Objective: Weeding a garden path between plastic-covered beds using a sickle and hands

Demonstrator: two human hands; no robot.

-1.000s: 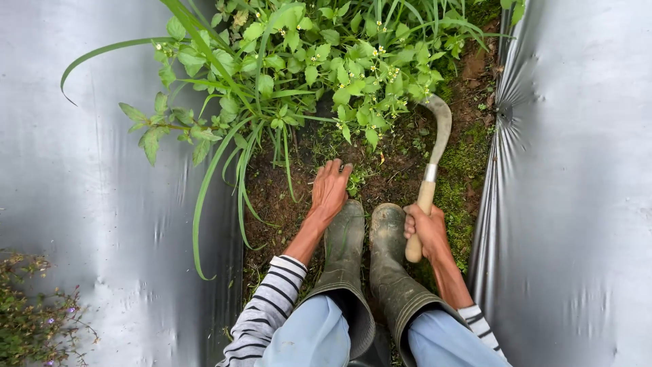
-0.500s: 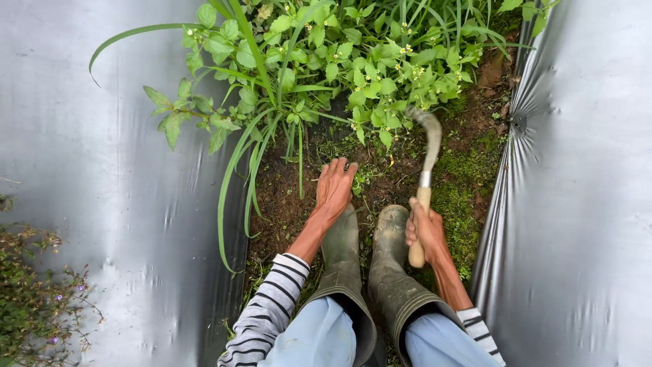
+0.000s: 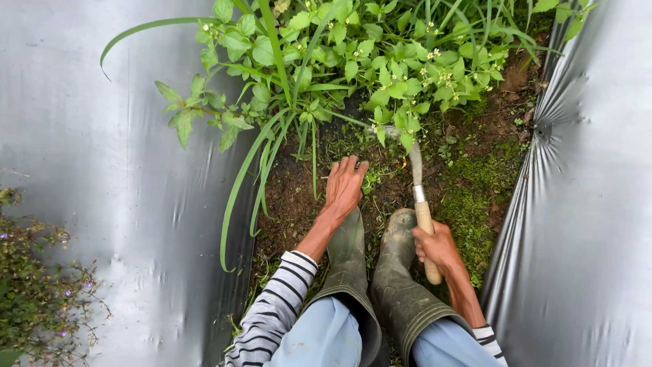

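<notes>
Your right hand [image 3: 438, 246] grips the wooden-handled curved sickle [image 3: 420, 197]; keep your flat, empty left hand [image 3: 345, 187] away from the blade at the leafy green weeds [image 3: 353, 61].

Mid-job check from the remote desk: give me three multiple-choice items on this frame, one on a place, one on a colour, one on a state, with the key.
1. Where does the left hand rest?
A. On bare soil just ahead of the boots
B. On the silver sheet
C. On the sickle handle

2. What colour are the rubber boots?
A. Yellow
B. Dark green, muddy
C. White

3. How is the right hand placed?
A. Open and flat on the moss
B. Resting on a knee
C. Closed around the wooden handle of the sickle

Key:
1 A, its palm lies down with fingers spread on the soil beside the weeds.
2 B, both boots show dull green rubber smeared with dirt.
3 C, the fingers wrap the pale handle while the blade reaches into the weeds.
</notes>
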